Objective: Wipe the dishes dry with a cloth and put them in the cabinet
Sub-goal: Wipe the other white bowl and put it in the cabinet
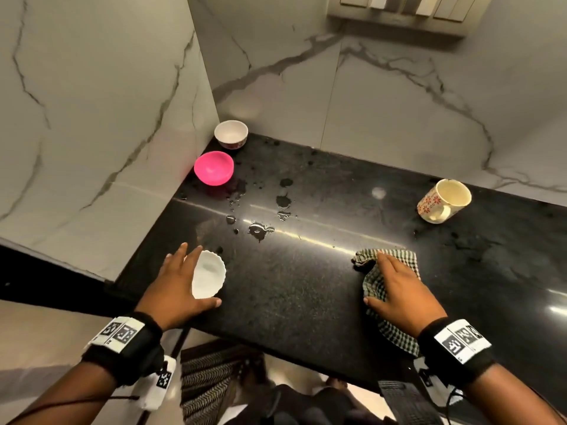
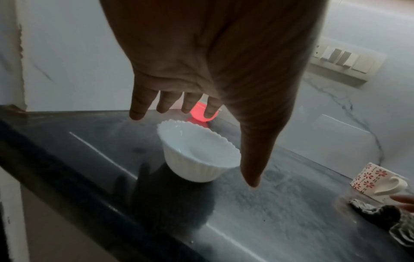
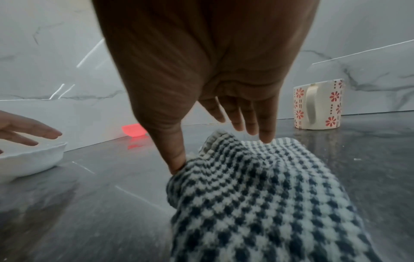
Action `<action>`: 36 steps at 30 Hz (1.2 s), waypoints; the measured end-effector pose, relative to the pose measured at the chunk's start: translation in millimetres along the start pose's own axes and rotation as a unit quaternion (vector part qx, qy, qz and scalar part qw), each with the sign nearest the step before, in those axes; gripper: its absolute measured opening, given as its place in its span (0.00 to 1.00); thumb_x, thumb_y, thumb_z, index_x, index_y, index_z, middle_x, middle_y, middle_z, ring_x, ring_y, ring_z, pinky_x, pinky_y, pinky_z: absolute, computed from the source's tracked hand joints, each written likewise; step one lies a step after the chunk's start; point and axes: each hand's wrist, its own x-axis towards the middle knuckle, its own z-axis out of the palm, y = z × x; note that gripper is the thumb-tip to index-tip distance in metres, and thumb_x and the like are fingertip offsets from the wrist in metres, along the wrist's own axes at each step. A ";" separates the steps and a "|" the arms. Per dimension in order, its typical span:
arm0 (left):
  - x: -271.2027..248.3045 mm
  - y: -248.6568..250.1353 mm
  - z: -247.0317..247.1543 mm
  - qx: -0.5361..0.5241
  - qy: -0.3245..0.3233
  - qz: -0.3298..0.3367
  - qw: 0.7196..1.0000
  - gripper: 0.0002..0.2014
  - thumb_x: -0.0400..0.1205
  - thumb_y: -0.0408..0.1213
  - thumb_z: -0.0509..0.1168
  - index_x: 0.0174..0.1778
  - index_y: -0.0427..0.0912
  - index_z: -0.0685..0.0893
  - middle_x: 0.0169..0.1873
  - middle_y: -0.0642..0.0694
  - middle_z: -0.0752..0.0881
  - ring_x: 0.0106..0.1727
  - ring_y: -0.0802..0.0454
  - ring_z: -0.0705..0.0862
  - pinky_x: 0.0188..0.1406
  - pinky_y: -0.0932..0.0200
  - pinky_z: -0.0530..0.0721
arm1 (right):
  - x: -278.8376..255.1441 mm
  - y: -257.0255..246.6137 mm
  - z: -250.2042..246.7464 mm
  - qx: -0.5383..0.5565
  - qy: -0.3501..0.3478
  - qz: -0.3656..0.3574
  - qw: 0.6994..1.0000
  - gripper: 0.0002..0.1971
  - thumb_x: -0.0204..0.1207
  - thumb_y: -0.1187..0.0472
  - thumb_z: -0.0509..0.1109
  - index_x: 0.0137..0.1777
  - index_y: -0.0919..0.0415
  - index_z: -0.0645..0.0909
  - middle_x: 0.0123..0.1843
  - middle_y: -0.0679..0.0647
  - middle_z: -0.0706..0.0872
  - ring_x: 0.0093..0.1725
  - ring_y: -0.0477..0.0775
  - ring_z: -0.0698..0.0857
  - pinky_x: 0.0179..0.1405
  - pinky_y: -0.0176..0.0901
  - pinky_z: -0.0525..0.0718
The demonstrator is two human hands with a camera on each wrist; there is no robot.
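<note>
Polished black stone counter (image 1: 306, 286); puddles (image 1: 260, 231) were visible from head only. Waffle-checked cloth (image 3: 257, 203) lay well right of scalloped bowl (image 2: 201, 154), right hand (image 1: 399, 286) flat on it, fingers straight, thumb tip pressing fold. Left hand (image 2: 212, 62) spread above bowl, gripping nothing; left wrist alone showed gap, ribbed wall. Floral mug (image 1: 443, 200) stood far right of bowl.

Countertop (image 1: 306, 286) polished black speckled stone, glossy with wet patches; walls (image 1: 399, 102) glossy marble-look tile; cloth (image 1: 372, 283) coarse checked weave, matt; fluted white bowl (image 1: 210, 273) at 8 o'clock smooth, glazed-looking; pink bowl (image 1: 214, 167) at 11 o'clock shiny, plastic-looking; floral mug (image 1: 443, 200) at 2 o'clock glazed ceramic.
</note>
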 end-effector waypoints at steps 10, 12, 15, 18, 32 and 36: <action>10.7 9.5 10.5 0.002 0.017 -0.027 0.999 0.66 0.65 0.58 0.86 0.92 0.48 0.53 0.89 0.42 0.60 0.85 0.34 0.66 0.81 0.37 0.74 | 9.0 -0.3 -4.1 0.002 0.034 0.035 0.999 0.05 0.84 0.57 0.67 0.52 0.50 0.72 0.54 0.54 0.88 0.52 0.60 0.87 0.43 0.48 0.75; 9.6 13.7 7.6 -0.006 0.030 -0.019 0.999 0.62 0.65 0.55 0.86 0.91 0.48 0.57 0.85 0.43 0.65 0.80 0.34 0.71 0.76 0.38 0.78 | 8.0 -1.5 -14.4 0.016 0.036 0.030 0.999 0.05 0.85 0.57 0.67 0.55 0.52 0.72 0.53 0.55 0.88 0.51 0.61 0.87 0.42 0.50 0.77; 8.0 23.2 3.6 -0.020 0.045 -0.002 0.999 0.60 0.64 0.54 0.86 0.90 0.48 0.61 0.82 0.43 0.68 0.78 0.35 0.73 0.76 0.41 0.77 | 4.0 -9.1 -34.3 0.073 0.076 0.001 0.994 0.07 0.85 0.55 0.69 0.54 0.50 0.71 0.47 0.52 0.85 0.47 0.61 0.86 0.41 0.53 0.77; 6.3 38.3 -1.7 -0.068 0.062 0.018 0.996 0.59 0.64 0.55 0.87 0.89 0.50 0.64 0.80 0.44 0.70 0.77 0.37 0.74 0.76 0.43 0.77 | 0.3 -27.7 -57.4 0.177 0.126 -0.055 0.975 0.08 0.84 0.55 0.73 0.53 0.48 0.74 0.43 0.46 0.86 0.43 0.53 0.85 0.41 0.56 0.81; -4.6 128.9 -49.7 -0.326 0.023 0.165 0.931 0.46 0.62 0.57 0.87 0.78 0.67 0.77 0.69 0.61 0.85 0.69 0.61 0.84 0.72 0.50 0.84 | -4.1 -137.6 -102.0 0.392 0.114 -0.311 0.858 0.16 0.87 0.63 0.73 0.74 0.54 0.82 0.63 0.44 0.91 0.64 0.50 0.90 0.60 0.52 0.92; -17.0 155.7 -69.5 -0.386 -0.004 0.216 0.897 0.29 0.72 0.29 0.85 0.68 0.51 0.86 0.63 0.58 0.91 0.66 0.61 0.88 0.64 0.66 0.84 | -2.5 -144.2 -96.6 0.351 0.100 -0.340 0.867 0.26 0.92 0.56 0.66 0.88 0.47 0.70 0.84 0.42 0.78 0.83 0.43 0.76 0.80 0.54 0.80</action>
